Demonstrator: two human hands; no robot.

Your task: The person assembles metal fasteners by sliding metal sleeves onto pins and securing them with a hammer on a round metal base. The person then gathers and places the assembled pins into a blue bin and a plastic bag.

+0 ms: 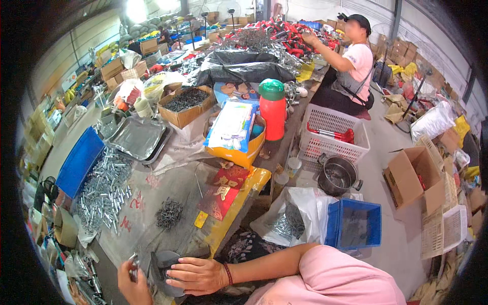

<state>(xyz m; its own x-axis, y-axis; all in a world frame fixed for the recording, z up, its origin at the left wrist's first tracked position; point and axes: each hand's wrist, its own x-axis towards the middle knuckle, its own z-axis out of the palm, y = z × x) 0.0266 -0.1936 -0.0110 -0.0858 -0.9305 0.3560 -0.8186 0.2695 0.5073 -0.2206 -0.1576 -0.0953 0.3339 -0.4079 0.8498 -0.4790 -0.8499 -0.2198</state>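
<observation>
Red jug (273, 116); steel pot (337, 177)

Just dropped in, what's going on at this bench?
The person's left hand pinches a small metal part; the right hand lies over a dark grey object. Beyond sit a small pile of dark metal pieces and, farther left, silvery metal cylinders. In the background, a co-worker reaches toward heaped red parts.

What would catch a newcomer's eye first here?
Probably the bright red flask with its green lid, near the picture's middle. Next, the silver metal pieces heaped beside the tilted blue bin at left, and the red pile toward the back.
</observation>
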